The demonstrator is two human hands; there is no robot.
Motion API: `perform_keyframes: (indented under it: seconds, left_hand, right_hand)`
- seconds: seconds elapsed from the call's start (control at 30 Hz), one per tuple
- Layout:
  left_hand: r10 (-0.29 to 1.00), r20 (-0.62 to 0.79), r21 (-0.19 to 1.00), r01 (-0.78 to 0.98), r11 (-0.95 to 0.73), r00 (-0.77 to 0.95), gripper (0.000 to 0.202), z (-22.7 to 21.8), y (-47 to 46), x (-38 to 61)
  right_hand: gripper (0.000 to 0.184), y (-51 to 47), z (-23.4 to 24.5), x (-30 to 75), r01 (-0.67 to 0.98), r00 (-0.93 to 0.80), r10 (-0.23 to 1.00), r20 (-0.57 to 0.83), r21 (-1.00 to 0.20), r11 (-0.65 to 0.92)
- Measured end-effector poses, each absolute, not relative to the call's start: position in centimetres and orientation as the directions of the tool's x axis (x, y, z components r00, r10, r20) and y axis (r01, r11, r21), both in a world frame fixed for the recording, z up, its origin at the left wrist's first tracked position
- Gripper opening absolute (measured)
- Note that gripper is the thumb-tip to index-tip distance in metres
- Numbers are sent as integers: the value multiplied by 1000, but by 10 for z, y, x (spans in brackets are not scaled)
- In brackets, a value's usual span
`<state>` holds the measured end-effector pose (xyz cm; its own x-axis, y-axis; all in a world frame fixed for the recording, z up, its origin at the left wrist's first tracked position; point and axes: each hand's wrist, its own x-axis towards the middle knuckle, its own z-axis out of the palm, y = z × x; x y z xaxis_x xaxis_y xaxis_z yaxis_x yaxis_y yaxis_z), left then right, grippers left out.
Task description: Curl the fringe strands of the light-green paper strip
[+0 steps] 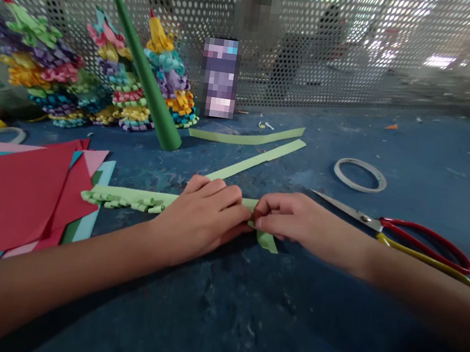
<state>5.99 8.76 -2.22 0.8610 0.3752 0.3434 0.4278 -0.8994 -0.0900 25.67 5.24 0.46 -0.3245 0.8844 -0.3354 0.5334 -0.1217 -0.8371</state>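
Note:
My left hand (200, 218) and my right hand (294, 219) pinch a light green paper strip (127, 198) between them on the blue work surface. Small curled loops line the strip's left part, and its free end pokes out below my right fingers. Two more plain light green strips lie just beyond my hands: one (259, 159) points toward my left hand, and the other (244, 136) lies farther back. Scissors with red and yellow handles (388, 232) lie open just right of my right hand.
A roll of white tape (360, 175) lies to the right. Stacked red, pink and teal paper sheets (9, 196) sit at left. Behind stand curled-paper cone trees (156, 83), a plain green cone (145, 64), a blurred upright phone (218, 77) and a perforated metal screen (324, 37).

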Motion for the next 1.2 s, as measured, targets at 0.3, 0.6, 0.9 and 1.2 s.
perform_keyframes:
  seconds: [0.3,0.6,0.9,1.2]
  left_hand:
    - [327,348,-126,390,-912,878,25,-18,86,60]
    - [401,325,-52,439,-897,857,16,-21,87,61]
    - [395,308,-82,438,-895,865,22,-20,88,60]
    - [378,314,-141,436,-889,871,25,-19,87,62]
  right_hand:
    - [9,51,2,263,626,-366,905,-218,-777,66]
    - [14,49,-1,262,680,-386,911,-144,-711,176]
    - [14,52,-6,264,642,-390,916,-88,-740,203]
    - [13,58,-7,267,606,-444,885,-138,-774,183]
